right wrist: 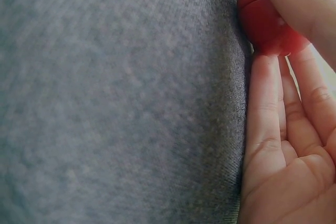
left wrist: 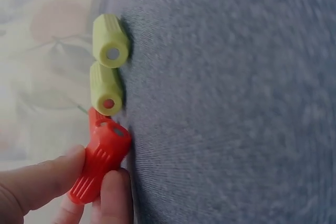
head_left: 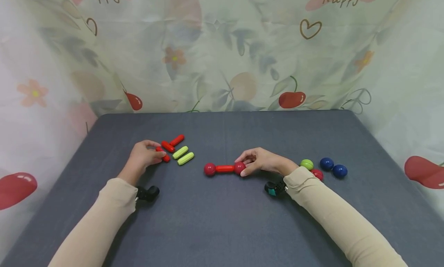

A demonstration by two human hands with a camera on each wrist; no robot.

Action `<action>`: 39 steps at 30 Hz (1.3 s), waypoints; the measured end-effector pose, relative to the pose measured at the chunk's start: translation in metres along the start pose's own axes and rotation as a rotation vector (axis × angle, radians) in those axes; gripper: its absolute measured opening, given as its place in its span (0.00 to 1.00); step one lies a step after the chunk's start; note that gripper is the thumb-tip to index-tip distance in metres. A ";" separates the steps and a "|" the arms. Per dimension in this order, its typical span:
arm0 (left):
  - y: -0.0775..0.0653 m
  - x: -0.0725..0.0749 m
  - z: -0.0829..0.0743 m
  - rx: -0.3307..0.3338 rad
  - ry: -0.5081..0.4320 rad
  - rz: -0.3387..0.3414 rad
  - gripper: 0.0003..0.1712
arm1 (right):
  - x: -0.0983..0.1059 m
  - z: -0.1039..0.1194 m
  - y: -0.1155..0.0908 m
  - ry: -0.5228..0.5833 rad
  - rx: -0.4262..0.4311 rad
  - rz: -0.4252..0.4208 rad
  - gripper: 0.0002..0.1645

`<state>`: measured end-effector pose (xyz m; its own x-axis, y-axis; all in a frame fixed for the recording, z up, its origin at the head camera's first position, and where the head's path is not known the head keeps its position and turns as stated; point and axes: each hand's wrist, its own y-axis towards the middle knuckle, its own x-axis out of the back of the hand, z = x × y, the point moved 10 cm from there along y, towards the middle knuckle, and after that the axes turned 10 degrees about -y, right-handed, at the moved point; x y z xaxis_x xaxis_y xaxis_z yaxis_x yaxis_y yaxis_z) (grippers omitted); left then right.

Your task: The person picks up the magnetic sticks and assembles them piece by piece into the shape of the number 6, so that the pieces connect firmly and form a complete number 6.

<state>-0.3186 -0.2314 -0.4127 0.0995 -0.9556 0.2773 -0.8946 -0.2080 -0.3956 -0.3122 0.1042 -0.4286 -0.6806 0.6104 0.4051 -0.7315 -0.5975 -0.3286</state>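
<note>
My left hand (head_left: 146, 156) pinches a red magnetic rod (left wrist: 102, 161) between thumb and fingers at the left of the table. Close beside it lie two other red rods (head_left: 168, 146) and two yellow-green rods (head_left: 180, 152), with a round metal end showing on one in the left wrist view. Mid-table, a red rod (head_left: 225, 168) lies between two red balls, its ends against them. The right hand (head_left: 260, 161) holds the right red ball (right wrist: 260, 17) between thumb and fingertips, while the left red ball (head_left: 209, 169) stands free of both hands.
Right of the right wrist lie a green ball (head_left: 306, 164), a red ball (head_left: 317, 174) partly behind the sleeve, and two blue balls (head_left: 327, 163). Each wrist wears a black camera. A printed curtain (head_left: 215, 66) hangs behind the grey table (head_left: 222, 220).
</note>
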 end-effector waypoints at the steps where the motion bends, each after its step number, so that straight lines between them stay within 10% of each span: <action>1: -0.001 0.000 0.000 -0.004 -0.004 0.002 0.28 | 0.000 0.000 0.000 -0.003 -0.001 0.001 0.28; 12: -0.027 -0.005 -0.024 -0.095 0.036 0.073 0.28 | 0.001 -0.001 0.000 -0.005 -0.008 -0.001 0.28; 21: -0.059 -0.038 -0.040 -0.220 0.102 0.182 0.25 | 0.000 0.000 0.000 -0.001 -0.004 -0.002 0.28; 39: -0.094 -0.090 -0.022 -0.198 0.066 0.270 0.21 | 0.001 -0.001 0.001 -0.008 0.001 -0.001 0.28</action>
<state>-0.2532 -0.1214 -0.3811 -0.1753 -0.9538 0.2440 -0.9527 0.1019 -0.2863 -0.3131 0.1048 -0.4294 -0.6796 0.6070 0.4119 -0.7320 -0.5975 -0.3273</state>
